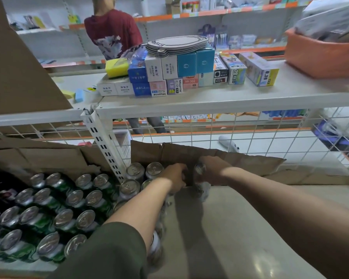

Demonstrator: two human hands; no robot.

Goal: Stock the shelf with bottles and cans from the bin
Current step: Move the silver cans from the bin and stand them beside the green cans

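Shop shelving is holding green cans (48, 208) at 9 o'clock. At 12 o'clock the right hand (213, 168) is gripping a silver can (199, 169) against the cardboard (240, 160). The left hand (176, 177) is curling beside it, contents indiscernible. Placement appears underway, and the next move calls for setting the can upright and releasing it.

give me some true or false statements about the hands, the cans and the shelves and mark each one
1. The left hand and the right hand both reach to the back of the lower shelf, by the cardboard. True.
2. The green cans stand to the right of the hands. False: they stand to the left, beyond the slotted upright.
3. The right hand grips a can. True.
4. The orange basket sits on the lower shelf. False: it sits on the upper shelf, at its right end.
5. The green cans lie on their sides. False: they stand upright, tops up.
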